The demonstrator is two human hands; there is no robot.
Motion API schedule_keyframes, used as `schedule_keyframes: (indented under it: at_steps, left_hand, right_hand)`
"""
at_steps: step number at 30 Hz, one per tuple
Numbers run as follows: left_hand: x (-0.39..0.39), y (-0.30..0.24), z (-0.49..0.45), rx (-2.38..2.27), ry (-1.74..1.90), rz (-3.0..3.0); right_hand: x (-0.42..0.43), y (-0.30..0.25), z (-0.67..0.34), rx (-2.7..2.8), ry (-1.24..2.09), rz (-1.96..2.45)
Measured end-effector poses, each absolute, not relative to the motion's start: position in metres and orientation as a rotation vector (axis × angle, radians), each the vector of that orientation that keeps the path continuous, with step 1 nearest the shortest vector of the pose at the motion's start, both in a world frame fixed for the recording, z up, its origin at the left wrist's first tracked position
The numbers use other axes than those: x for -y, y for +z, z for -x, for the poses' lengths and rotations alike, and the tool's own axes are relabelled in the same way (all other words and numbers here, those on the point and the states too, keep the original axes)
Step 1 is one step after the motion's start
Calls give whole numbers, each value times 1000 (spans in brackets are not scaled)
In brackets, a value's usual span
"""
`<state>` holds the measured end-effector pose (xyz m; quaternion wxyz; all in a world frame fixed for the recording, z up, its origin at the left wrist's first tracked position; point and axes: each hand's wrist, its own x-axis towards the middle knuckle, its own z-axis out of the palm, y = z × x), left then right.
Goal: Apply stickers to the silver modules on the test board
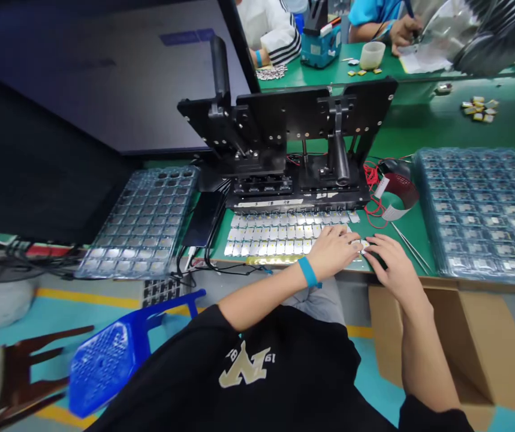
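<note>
My left hand (336, 249), with a blue band on its wrist, rests palm down at the right end of several rows of small white and silver cells (279, 233) laid on the green bench. Its fingers curl around one small cell (360, 245). My right hand (389, 264) meets it from the right, fingertips pinched at the same cell. Just behind the rows stands a black hinged press fixture (284, 138) with its lid raised.
Clear blister trays of parts lie at left (142, 222) and right (482, 210). Tweezers (412, 246), red wires and a tape roll (396, 192) sit right of the fixture. An open cardboard box (473, 342) stands below the bench edge, a blue stool (117, 354) at left. Other people work across the bench.
</note>
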<state>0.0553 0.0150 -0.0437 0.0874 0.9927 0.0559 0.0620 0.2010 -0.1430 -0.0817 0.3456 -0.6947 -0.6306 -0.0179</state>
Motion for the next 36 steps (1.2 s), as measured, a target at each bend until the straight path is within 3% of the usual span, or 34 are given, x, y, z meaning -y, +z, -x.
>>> schedule_keyframes:
  at_steps: [8,15,23,36]
  left_hand:
    - [-32,-9,-49,-145,364,-2910]
    - [-129,10,26,-703,685,-2774]
    - [-184,-10,31,-787,685,-2698]
    - [-189,-12,26,-650,647,-2637]
  right_hand:
    - [138,-53,-187,1393,-95,1800]
    - [46,-1,-145,1621,-188,1637]
    - [-75,-17,-148,1759,-82,1743]
    - [-80,-8,-158,1838,63,1809]
